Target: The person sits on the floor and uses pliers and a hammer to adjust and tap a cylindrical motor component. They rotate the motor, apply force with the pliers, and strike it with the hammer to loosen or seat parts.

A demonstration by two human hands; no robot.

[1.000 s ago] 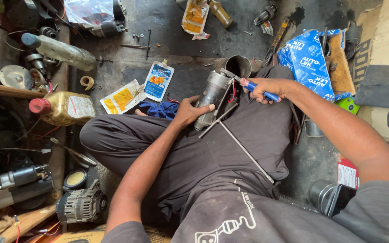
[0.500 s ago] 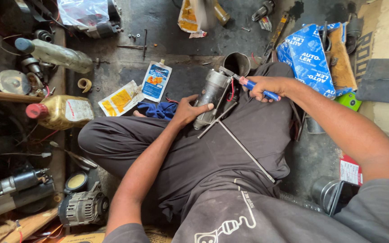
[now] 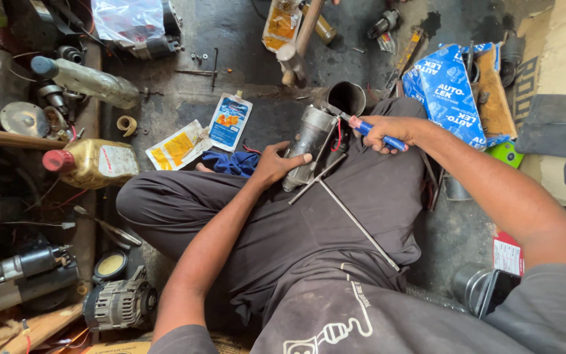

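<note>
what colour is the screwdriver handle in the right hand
Blue with a red collar, on the screwdriver; head view.

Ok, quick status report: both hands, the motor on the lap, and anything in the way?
Left hand grips grey starter motor on lap. Right hand holds blue-handled screwdriver, tip at motor's top. T-shaped metal wrench lies loose on lap beside it.

Left hand [image 3: 276, 164] reaches forward, its grip half-curled with thumb out; right hand [image 3: 388, 131] is fisted.

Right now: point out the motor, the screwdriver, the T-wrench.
motor [image 3: 310, 141], head view, grey casing above the left hand.
screwdriver [image 3: 365, 128], head view, blue handle.
T-wrench [image 3: 355, 223], head view, long shaft on lap.
</note>
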